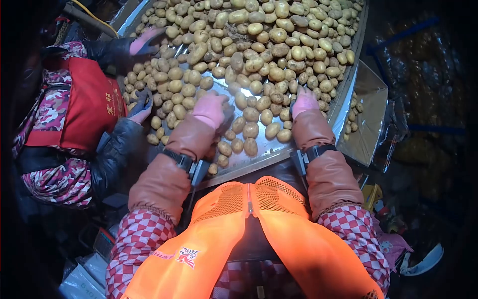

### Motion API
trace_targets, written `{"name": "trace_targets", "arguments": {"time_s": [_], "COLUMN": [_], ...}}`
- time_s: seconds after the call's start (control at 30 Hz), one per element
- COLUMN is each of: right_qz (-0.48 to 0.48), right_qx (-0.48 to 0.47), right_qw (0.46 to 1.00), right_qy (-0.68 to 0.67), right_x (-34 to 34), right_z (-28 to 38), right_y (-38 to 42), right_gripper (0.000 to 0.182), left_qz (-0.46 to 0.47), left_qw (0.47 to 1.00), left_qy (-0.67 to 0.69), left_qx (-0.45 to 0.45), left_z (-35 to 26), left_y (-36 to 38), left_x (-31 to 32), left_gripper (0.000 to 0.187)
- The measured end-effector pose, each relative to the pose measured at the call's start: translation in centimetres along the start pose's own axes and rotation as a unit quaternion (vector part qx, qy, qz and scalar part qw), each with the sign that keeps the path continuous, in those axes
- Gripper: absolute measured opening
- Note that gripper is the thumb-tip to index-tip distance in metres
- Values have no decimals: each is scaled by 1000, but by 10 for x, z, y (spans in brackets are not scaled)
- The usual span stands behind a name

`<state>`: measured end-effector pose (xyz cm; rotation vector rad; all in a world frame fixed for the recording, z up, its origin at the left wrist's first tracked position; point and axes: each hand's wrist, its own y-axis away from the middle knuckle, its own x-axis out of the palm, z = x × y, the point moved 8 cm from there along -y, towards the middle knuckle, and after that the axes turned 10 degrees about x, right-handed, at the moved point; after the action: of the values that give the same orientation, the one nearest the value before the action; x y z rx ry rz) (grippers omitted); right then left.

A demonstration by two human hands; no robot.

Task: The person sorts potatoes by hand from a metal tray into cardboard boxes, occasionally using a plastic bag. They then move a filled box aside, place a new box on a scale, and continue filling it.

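Observation:
Potatoes (279, 35) cover much of a metal sorting table (271, 149), piled thickly at the far side and loosely spread nearer to me. My left hand (213, 108), in a pink glove with darker fingers, is among the potatoes left of the middle; its fingers are blurred and partly in shadow. My right hand (304, 101), gloved in pink, rests at the potatoes near the table's right side, its fingers pointing away from me. Whether either hand grips a potato cannot be made out. Several loose potatoes lie between my two hands.
A co-worker in a red apron (94, 104) stands at the left, both gloved hands at the potatoes. Beyond the table's right edge is an open cardboard box (366, 119) lined with plastic, with potatoes inside. A yellow object (371, 195) is at the lower right.

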<state>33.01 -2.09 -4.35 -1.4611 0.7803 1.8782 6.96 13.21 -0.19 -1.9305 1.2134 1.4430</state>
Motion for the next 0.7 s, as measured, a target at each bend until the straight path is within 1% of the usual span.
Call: {"name": "trace_targets", "arguments": {"time_s": [0.03,0.07,0.1,0.13,0.17,0.2,0.23,0.27,0.3,0.33,0.4,0.43,0.53,0.57,0.6,0.63,0.67,0.7], "right_qz": [41,84,127,169,154,145,137,130,152,163,153,156,140,120,93,66,165,237], "right_qx": [10,18,27,34,49,55,62,69,65,47,58,63,93,104,15,-71,-51,-53], "right_qw": [999,996,991,983,985,984,983,981,978,983,984,983,982,963,942,904,914,935], "right_qy": [26,-4,-33,-62,-67,-86,-105,-125,-130,-76,77,70,-89,-218,-321,-417,-366,-259], "right_x": [-10,-15,-18,-22,-31,-31,-29,-24,-7,-24,-1,-1,-14,-25,-27,-28,-8,-29], "right_z": [2,-3,-11,-13,-12,-15,-21,-26,-27,1,14,15,2,-2,10,21,31,59], "right_y": [-4,-9,-13,-16,-17,-23,-32,-39,-44,-28,-39,-42,-36,-22,-9,11,35,69], "right_gripper": [38,37,36,35,33,35,38,40,44,50,53,55,50,44,43,41,44,46], "left_qz": [-37,-74,-82,-90,-99,-71,-41,-18,5,26,64,60,92,72,52,38,26,19], "left_qw": [997,987,962,924,870,808,732,730,728,700,645,642,604,538,467,432,395,399], "left_qy": [59,118,236,350,460,562,655,661,666,691,736,736,762,808,849,870,889,894], "left_qx": [-42,-84,-106,-126,-145,-165,-182,-174,-165,-178,-196,-205,-216,-227,-239,-234,-229,-204], "left_z": [5,11,15,18,20,12,-4,-19,-36,-52,-75,-77,-73,-75,-79,-82,-84,-83], "left_y": [7,16,23,29,35,39,43,46,48,48,43,44,37,36,36,38,40,40], "left_x": [-7,-9,4,22,38,52,63,65,65,63,60,61,64,60,52,51,50,57], "left_gripper": [29,33,35,37,39,39,40,40,40,41,44,50,64,63,63,63,63,63]}}
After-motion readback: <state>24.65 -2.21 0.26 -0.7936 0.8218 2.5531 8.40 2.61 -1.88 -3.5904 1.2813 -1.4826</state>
